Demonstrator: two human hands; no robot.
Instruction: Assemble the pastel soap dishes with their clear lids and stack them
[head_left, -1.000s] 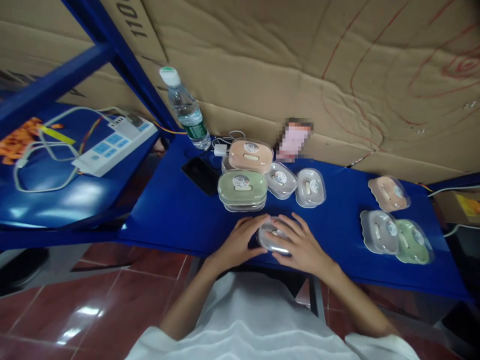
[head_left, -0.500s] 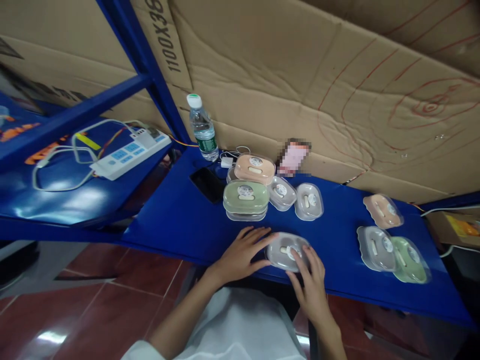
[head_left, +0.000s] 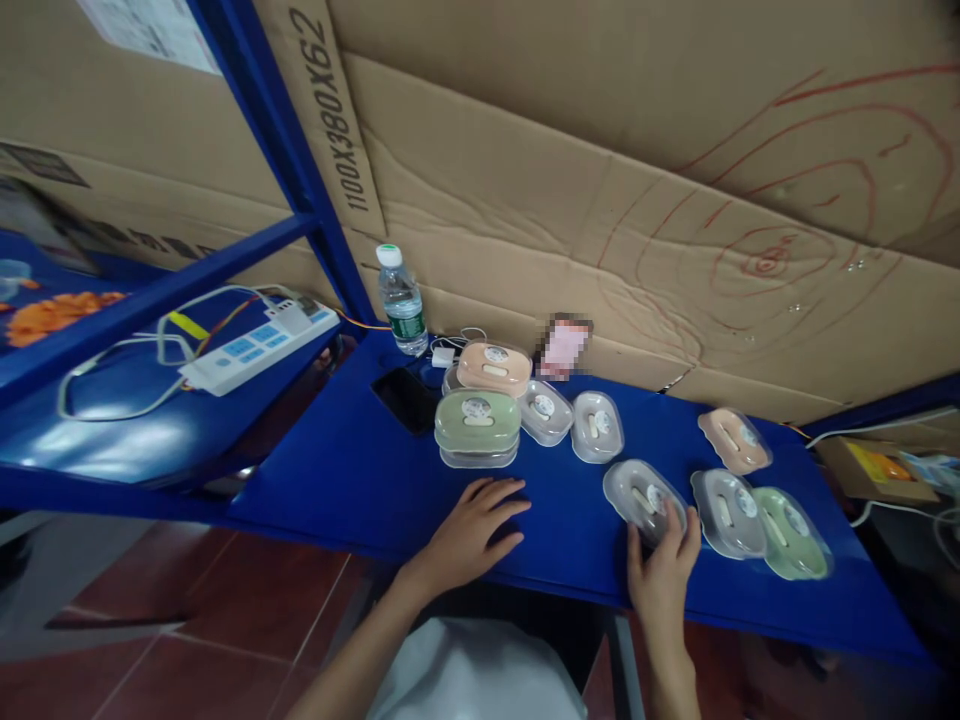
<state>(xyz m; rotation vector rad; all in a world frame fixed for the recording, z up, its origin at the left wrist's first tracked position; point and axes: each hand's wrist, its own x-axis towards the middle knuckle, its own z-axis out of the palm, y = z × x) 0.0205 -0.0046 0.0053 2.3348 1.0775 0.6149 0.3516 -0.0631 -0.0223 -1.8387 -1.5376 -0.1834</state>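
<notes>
My right hand point(head_left: 667, 550) grips the near right side of a grey oval plastic box with a clear lid point(head_left: 634, 485). Its thumb is at the near edge and its fingers lie over the lid, hiding part of it. My left hand point(head_left: 480, 525) rests at the table's front with fingers spread, holding nothing. Right of the held box are another grey box point(head_left: 726, 512), a green box point(head_left: 791, 532) and a peach box point(head_left: 733, 440). Beyond my left hand, a green box point(head_left: 477, 420) sits on top of another box.
A peach box point(head_left: 493, 368) lies stacked behind the green one, beside two grey boxes point(head_left: 546, 412). A water bottle point(head_left: 403, 305), a black phone point(head_left: 405, 398) and a pixelated pink item point(head_left: 564, 346) stand at the back. A power strip point(head_left: 259, 350) lies left, past the blue frame.
My right hand has slid the grey box to the right, toward the group of boxes there. My left hand has come away from that box. The camera view has shifted.
</notes>
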